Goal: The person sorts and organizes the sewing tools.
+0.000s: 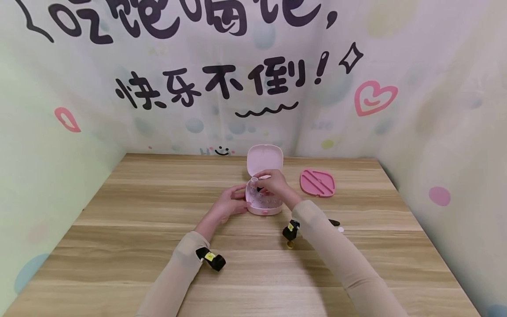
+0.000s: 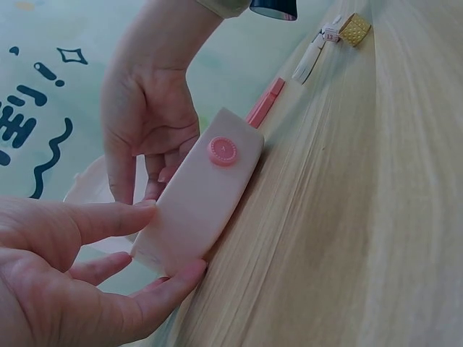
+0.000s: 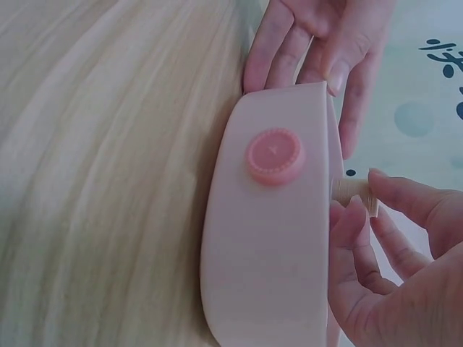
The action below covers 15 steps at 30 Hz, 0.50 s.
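An open pink sewing box [image 1: 255, 210] with small pegs inside stands on the table, its lid [image 1: 265, 158] raised at the back. My left hand [image 1: 231, 203] holds the box's left side, thumb on the rim and fingers against the outer wall. Over the box's left part, my right hand [image 1: 274, 182] pinches a pale beige thread spool [image 3: 350, 191] between thumb and fingers. Something black [image 1: 259, 189], too small to make out, shows beneath that hand. A round pink button [image 3: 275, 156] sits on the box's front.
To the right of the box lies a darker pink compartment tray [image 1: 317, 183]. A gold thimble [image 2: 355, 30], a piece of measuring tape [image 2: 330, 34] and a white slender tool [image 2: 309, 61] lie nearer the right arm. A printed curtain [image 1: 190, 127] hangs behind the table.
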Available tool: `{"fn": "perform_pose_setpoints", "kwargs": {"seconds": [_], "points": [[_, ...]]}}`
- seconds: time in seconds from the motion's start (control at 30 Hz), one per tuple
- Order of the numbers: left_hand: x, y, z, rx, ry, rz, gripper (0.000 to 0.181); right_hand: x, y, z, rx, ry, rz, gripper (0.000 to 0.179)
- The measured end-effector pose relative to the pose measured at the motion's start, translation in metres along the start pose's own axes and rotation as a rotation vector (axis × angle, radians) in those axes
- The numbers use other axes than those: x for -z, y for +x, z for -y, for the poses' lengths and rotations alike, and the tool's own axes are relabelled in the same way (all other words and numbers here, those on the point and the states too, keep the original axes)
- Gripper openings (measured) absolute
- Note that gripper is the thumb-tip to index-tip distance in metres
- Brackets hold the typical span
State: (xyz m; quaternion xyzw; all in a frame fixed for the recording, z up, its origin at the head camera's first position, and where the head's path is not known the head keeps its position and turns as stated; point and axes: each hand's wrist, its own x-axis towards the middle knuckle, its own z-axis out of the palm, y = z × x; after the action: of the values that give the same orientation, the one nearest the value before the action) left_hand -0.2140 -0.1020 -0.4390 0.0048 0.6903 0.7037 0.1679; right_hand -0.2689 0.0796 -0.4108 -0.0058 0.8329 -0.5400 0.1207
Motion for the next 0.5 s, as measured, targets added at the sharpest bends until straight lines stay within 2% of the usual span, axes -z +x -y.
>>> {"fn": "perform_pose_setpoints", "kwargs": {"seconds": [0.5], "points": [[0.0014, 0.0012, 0.0011, -0.008, 0.001, 0.015, 0.068, -0.0064, 0.0035, -0.0025, 0.014, -0.067, -0.011, 0.028]]}}
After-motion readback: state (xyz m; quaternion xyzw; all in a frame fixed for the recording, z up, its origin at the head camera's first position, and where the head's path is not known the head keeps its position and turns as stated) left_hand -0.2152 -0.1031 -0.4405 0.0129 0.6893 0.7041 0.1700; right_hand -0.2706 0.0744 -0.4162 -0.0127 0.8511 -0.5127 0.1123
